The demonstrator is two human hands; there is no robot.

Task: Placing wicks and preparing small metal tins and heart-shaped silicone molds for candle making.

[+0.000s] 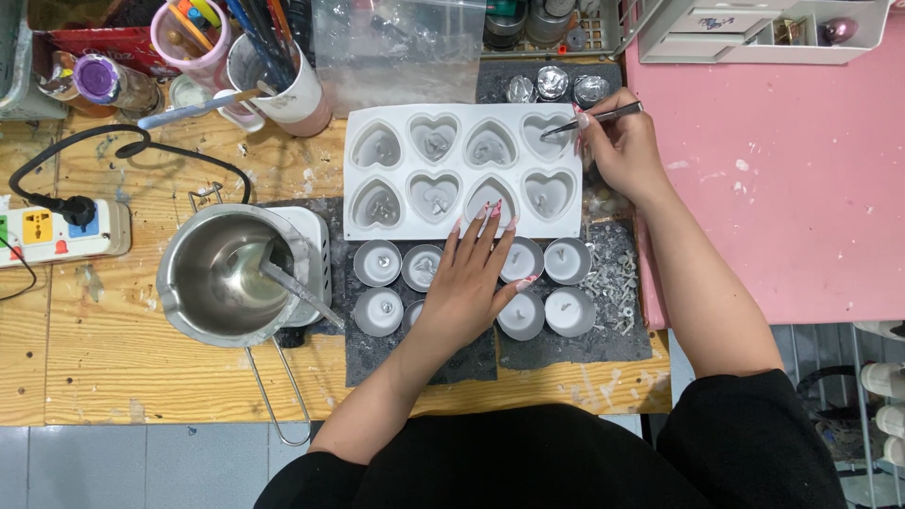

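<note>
Silver little round cups point(378, 262) sit nearest on the dark mat, then the left hand point(467, 283) lies flat, fingers spread, on the white heart mold point(462, 170), and further back the right hand point(624, 151) pinches tweezers point(592, 119) into a corner heart

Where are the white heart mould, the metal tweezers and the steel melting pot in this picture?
white heart mould point(462, 112): head view, on the bare top edge of the tray.
metal tweezers point(603, 117): head view, on the middle of the shaft, held in the right hand point(622, 151).
steel melting pot point(189, 245): head view, on the inner left wall.
</note>
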